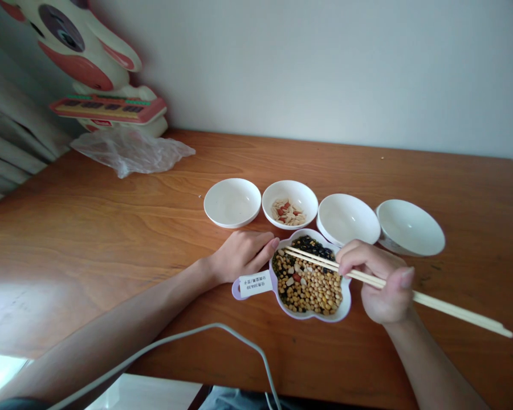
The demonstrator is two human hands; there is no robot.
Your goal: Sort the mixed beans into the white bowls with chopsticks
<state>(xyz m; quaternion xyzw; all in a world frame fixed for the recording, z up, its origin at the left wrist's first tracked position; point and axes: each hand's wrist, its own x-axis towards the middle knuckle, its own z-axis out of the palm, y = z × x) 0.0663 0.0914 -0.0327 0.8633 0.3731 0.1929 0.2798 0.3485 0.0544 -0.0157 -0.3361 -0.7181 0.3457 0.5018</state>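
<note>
A flower-shaped dish [346, 302] with a pale purple edge and a labelled handle lies in front of me, filled with yellow beans, dark beans, small green ones and some nuts. My left hand [243, 254] rests on the table at the dish's left side, fingers together and closed at its rim. In my right hand [380, 279] is a pair of light wooden chopsticks [448, 308], gripped near the middle. Their tips are over the upper left of the beans; I cannot make out anything pinched between them. Behind the dish, a white bowl [268, 196] holds pale seed-like pieces and reddish nuts.
Other white bowls stand in the same row: one at the left [232, 202], one behind my right hand [348, 219] and one at the far right [410, 228]. A clear plastic bag [132, 151] and a toy keyboard [111, 108] are back left. A white cable [216, 326] crosses in front.
</note>
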